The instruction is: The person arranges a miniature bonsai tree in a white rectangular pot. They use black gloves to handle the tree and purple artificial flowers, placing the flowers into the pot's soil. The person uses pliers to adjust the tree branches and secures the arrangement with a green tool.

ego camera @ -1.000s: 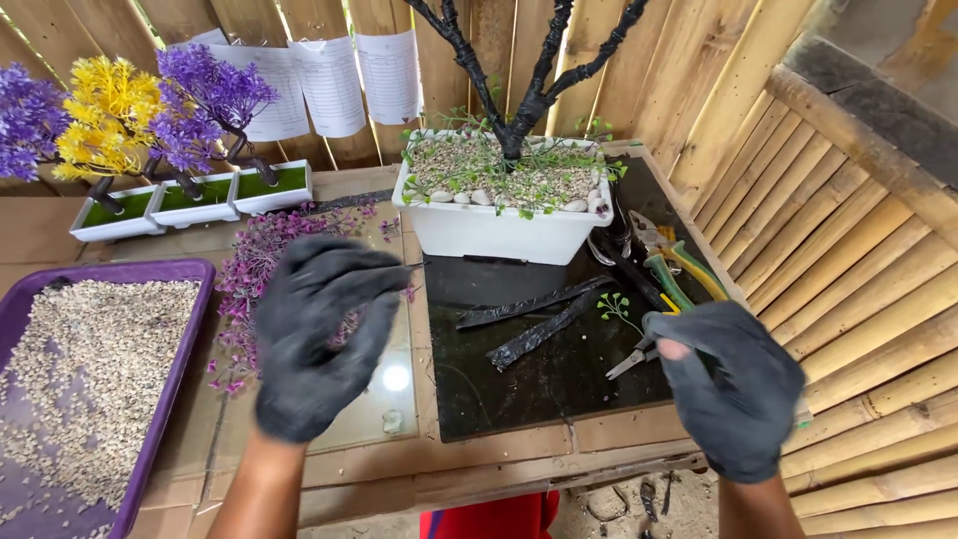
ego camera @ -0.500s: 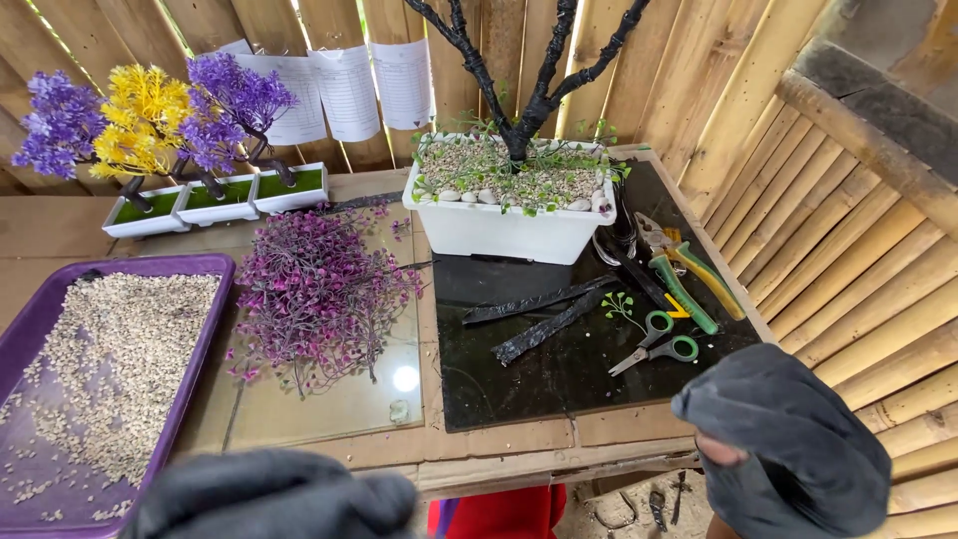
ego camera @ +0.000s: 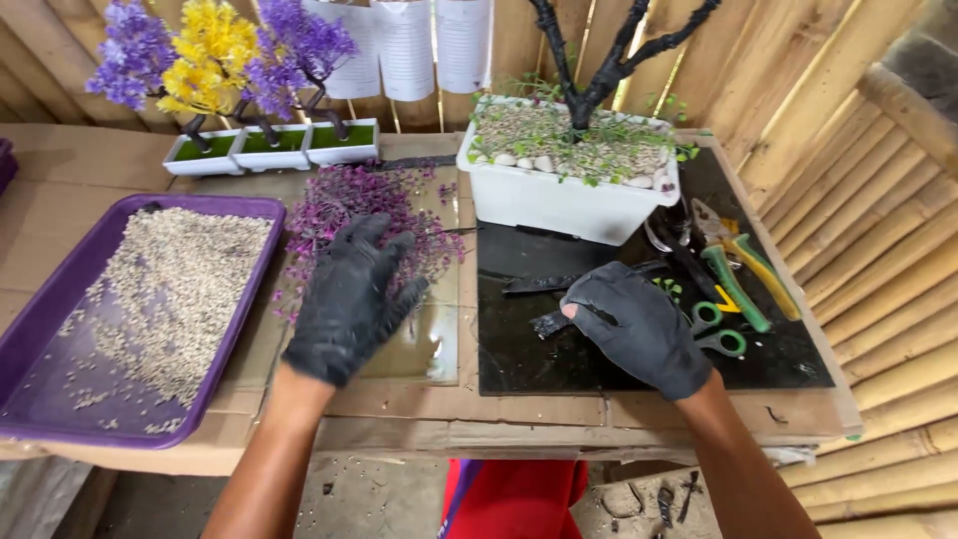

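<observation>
The left hand [ego camera: 351,297] lies flat, fingers spread, gripping nothing, half hiding a purple foliage pile [ego camera: 374,215]. The right hand [ego camera: 639,329] curls over a black twig [ego camera: 549,321] — whether it grips is unclear. Three small potted trees [ego camera: 225,60] — one purple tray [ego camera: 40,329].

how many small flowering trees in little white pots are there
3, side by side at the table's back left: a purple tree, a yellow tree, and another purple tree.

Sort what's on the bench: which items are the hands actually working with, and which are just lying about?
In hand:
- left hand over the purple sprig pile
- right hand on a black stick

Lying about:
- purple tray of gravel
- white planter
- green-handled scissors
- three small potted trees
</observation>
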